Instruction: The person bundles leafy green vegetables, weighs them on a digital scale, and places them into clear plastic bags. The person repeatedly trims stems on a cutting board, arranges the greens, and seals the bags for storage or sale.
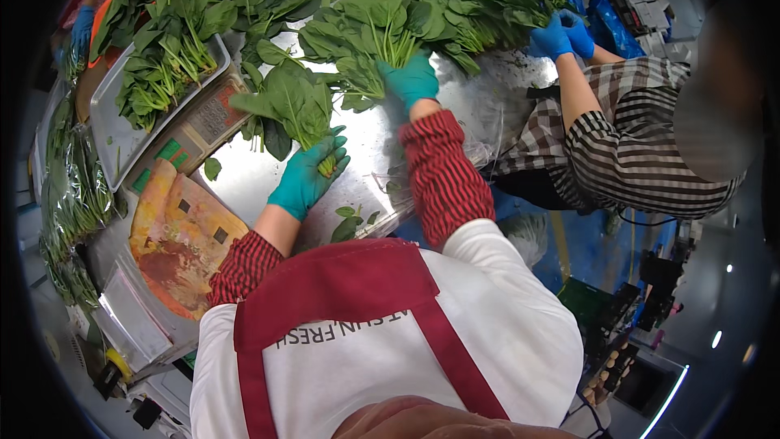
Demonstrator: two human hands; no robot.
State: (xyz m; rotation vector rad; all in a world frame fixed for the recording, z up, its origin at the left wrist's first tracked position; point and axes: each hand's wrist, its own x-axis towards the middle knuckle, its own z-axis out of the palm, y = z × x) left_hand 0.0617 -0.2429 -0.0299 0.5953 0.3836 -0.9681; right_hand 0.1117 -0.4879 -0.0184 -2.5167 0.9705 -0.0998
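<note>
My left hand (309,174), in a green glove, grips the stems of a small bunch of leafy greens (297,97), its leaves pointing away from me. Farther off and to the right, my right hand (411,78), gloved alike, is at the stem ends of more greens (381,18) on the metal table (368,155); its fingertips are partly hidden among stems. Left of my hands, a clear plastic tray (222,56) with bunched greens rests on a weighing scale (210,113).
At the right, a co-worker's blue-gloved hands (562,35) hold greens near blue plastic bags (612,24). Another blue-gloved hand (82,27) shows at the upper left. Bagged greens (73,177) lie along the left side, near a stained orange-yellow sheet (183,238) and clear plastic bags (135,311).
</note>
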